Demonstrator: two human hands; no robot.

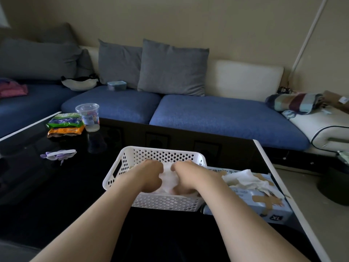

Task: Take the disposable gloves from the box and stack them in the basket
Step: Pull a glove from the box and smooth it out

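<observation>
A white perforated basket (pixel 164 154) stands on the black glossy table (pixel 56 186). Both my hands are inside it, side by side, over a pile of white gloves (pixel 170 177). My left hand (pixel 151 175) has its fingers curled down onto the gloves, and so does my right hand (pixel 186 176). Whether the fingers pinch the gloves or only press them is hidden. The blue glove box (pixel 264 203) lies right of the basket, touching it, with white gloves (pixel 245 178) bulging from its opening.
Far left on the table are a clear plastic cup (pixel 88 117), snack packets (pixel 65 123) and a small purple item (pixel 59 155). A blue sofa (pixel 207 118) with grey cushions runs behind. The table's white right edge (pixel 279 182) is close to the box.
</observation>
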